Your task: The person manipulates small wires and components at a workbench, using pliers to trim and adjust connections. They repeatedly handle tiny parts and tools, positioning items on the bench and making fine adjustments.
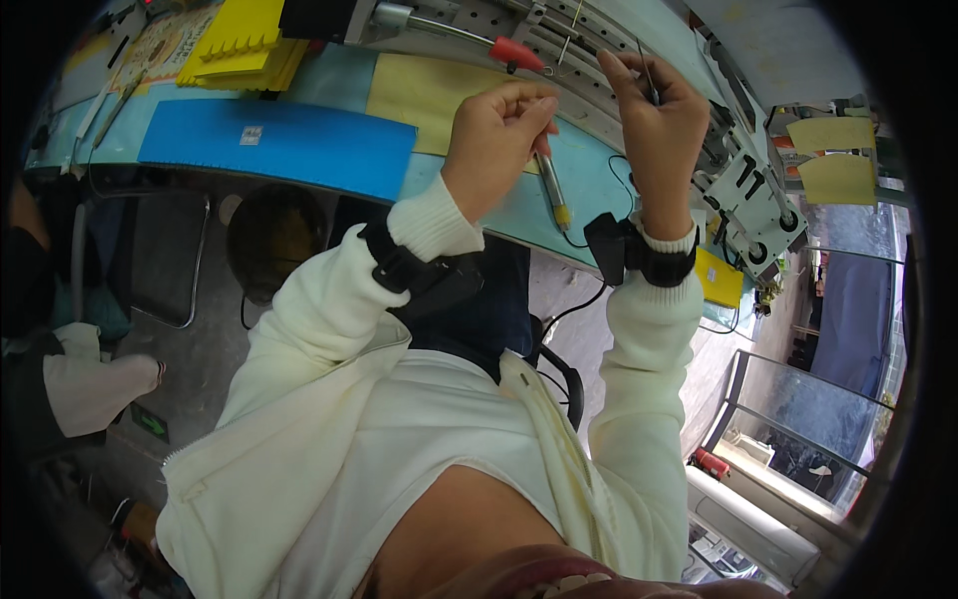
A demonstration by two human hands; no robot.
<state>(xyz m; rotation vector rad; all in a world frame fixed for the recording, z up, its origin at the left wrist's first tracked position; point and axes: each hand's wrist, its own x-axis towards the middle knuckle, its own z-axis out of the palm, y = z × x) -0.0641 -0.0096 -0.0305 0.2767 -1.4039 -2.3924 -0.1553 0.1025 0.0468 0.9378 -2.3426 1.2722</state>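
Observation:
My left hand (499,140) is closed in a pinch, thumb against the forefinger, near a metal fixture (589,85); what it pinches, if anything, is too small to make out. Just below its fingers a silver pen-shaped tool (551,190) with a yellow end and a cord slants over the bench edge. Whether the hand touches that tool I cannot tell. To the right, my raised right hand (667,120) grips thin dark tweezers (649,75), largely covered by the fingers. A red-tipped metal lever (514,54) points toward the gap between the hands.
A long blue board (279,145) lies along the bench's front edge, beside a yellow sheet (424,95). Yellow plastic bins (239,45) stand far left. A white bracket plate (753,205) with black knobs is at right. Cords hang below the bench edge.

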